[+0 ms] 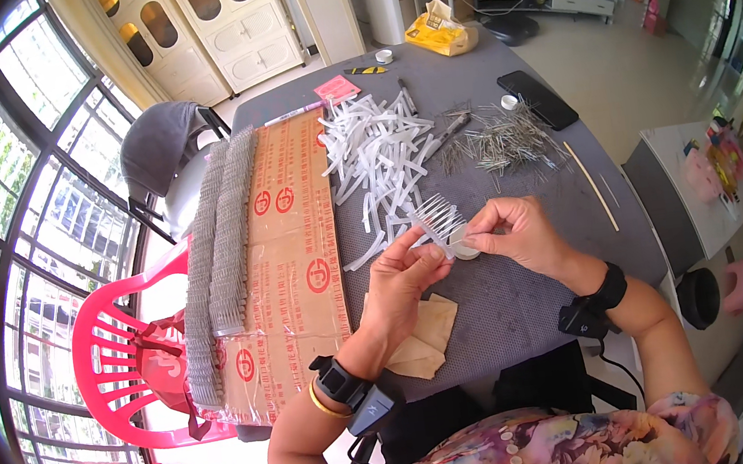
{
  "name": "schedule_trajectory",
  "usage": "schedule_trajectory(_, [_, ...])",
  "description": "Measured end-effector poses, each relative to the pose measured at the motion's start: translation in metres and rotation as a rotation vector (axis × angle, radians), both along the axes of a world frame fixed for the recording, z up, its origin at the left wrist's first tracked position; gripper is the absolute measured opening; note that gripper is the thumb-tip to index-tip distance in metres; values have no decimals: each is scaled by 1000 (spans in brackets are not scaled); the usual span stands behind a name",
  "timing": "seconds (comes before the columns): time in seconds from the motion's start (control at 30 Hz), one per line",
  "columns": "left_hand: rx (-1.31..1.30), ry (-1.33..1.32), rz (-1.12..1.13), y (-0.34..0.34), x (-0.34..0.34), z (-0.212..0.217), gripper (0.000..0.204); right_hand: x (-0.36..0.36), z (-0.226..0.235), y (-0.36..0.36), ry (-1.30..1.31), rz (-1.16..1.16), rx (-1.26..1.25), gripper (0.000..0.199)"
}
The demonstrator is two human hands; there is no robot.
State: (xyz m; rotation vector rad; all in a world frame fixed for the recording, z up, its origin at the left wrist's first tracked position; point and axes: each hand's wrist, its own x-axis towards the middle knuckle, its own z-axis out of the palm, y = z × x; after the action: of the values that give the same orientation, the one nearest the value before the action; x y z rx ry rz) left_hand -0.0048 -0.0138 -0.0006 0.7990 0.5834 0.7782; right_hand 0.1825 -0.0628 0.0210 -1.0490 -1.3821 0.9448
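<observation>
At the frame's centre we see the left hand point(402, 276) and right hand point(520, 230) both pinched shut on a translucent plastic comb piece point(441, 221) bristling with thin metal pins above the grey table point(510, 298).

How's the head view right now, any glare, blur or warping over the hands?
Head view: even daylight from the windows at left, no glare on the table; left hand, right hand and the clear comb piece between them are sharp; fisheye bends the window bars and cardboard edges, with black corners.
</observation>
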Motion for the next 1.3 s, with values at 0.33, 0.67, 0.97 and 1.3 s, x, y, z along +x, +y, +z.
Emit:
schedule_trajectory(0.33, [58,24,-4,-1,2,-1,36,0,-4,3,-25,-21,27,8])
schedule_trajectory(0.67, [30,4,-13,-2,1,0,35,0,-6,3,20,6,1,9])
schedule_trajectory(0.97, [9,-10,-15,-1,0,-2,34,1,-8,4,-2,7,3,9])
schedule_trajectory(1.3, [89,-2,55,-6,0,0,34,0,-8,5,58,65,-43,8])
